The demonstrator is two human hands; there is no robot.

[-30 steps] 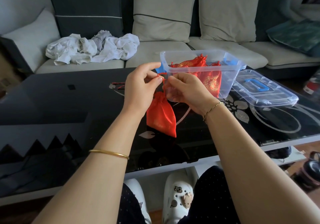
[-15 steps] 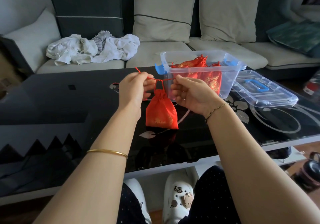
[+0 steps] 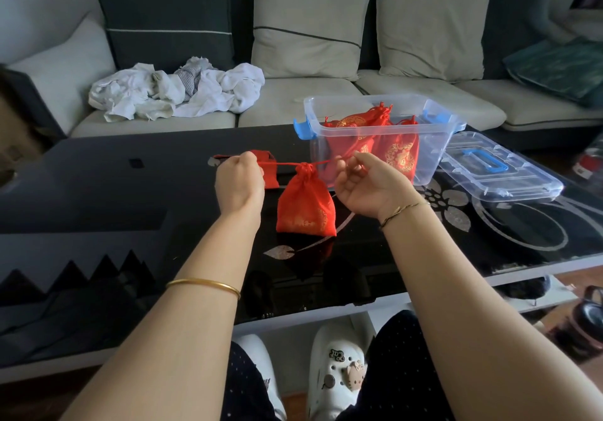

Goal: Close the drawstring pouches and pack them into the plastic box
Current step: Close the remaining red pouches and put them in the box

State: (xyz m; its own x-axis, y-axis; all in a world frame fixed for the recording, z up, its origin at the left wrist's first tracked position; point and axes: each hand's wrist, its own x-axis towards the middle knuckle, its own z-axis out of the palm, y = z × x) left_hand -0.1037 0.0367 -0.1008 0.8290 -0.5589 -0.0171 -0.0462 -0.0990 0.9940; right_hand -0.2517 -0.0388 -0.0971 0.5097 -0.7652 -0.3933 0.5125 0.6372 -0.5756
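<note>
A: Where's the red pouch (image 3: pixel 306 203)?

B: Hanging over the dark surface (image 3: pixel 98 192), near the plastic box (image 3: pixel 437 146). It looks soft and light.

A: Where to hold it?

B: By the strings. Left hand (image 3: pixel 239 184) and right hand (image 3: pixel 368 184) each pinch one.

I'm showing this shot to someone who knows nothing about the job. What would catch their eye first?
Probably the red pouch hanging at centre over the dark glass table, its neck cinched as the left hand and right hand pull its cords apart. Next, the clear plastic box behind the right hand, holding more red pouches, with its lid lying to its right.
</note>
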